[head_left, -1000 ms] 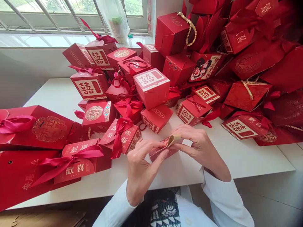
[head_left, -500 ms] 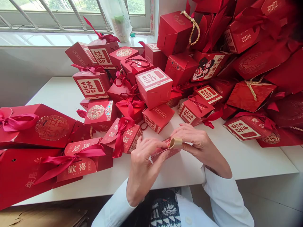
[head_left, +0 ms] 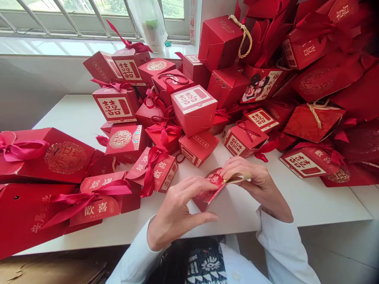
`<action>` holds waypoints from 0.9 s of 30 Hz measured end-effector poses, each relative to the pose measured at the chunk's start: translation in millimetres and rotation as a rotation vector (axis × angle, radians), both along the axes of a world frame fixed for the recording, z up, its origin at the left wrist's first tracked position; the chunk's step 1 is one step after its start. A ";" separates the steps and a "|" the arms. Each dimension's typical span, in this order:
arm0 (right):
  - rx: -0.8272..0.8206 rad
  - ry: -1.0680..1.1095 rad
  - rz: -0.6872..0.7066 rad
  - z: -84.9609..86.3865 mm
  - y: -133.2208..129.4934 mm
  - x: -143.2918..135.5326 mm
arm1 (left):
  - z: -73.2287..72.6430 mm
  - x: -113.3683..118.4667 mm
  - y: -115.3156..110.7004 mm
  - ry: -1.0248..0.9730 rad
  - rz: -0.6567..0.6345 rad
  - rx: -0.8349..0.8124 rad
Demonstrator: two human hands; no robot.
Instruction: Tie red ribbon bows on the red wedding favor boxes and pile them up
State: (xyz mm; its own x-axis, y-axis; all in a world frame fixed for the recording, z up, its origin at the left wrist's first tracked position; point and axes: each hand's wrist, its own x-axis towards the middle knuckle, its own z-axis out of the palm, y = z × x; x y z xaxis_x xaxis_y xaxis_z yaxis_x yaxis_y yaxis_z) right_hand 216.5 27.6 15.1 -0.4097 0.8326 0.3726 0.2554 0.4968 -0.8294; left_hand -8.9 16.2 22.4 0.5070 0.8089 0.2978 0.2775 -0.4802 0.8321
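A small red box (head_left: 213,176) with a pale pattern on its top sits tilted over the table, close to its front edge. My right hand (head_left: 251,179) grips its right end, fingers bent over the top. A gold strip (head_left: 240,176) loops out from that end, by the right fingers. My left hand (head_left: 183,207) lies along the box's left side, fingertips resting on its top. Its thumb stretches out, away from the box. Beside the left hand stands a red box with a ribbon bow (head_left: 166,173).
Red gift boxes (head_left: 194,103) with bows and cords are heaped across the back of the white table (head_left: 266,207) and up the right side. Larger red boxes (head_left: 56,157) lie at the left. On the windowsill is a plastic bag (head_left: 149,29). Cardboard (head_left: 53,268) lies below the table.
My left thumb has come away from the box and stretched out. The box has tilted, showing more of its patterned top, and the gold loop has swung to the right with my right hand.
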 end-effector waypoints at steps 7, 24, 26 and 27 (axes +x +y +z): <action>-0.166 0.347 -0.211 -25.0 -2.0 15.3 | -24.8 17.9 6.9 -0.214 0.012 -0.122; -0.385 0.720 -0.213 -40.7 -2.8 7.4 | 8.4 51.0 0.2 -0.024 0.080 0.341; -0.360 0.758 -0.222 -42.6 -0.6 6.0 | 10.1 52.7 -1.7 -0.042 -0.005 0.353; -0.342 0.755 -0.225 -44.2 1.7 6.3 | 10.3 53.6 -2.1 -0.045 -0.071 0.348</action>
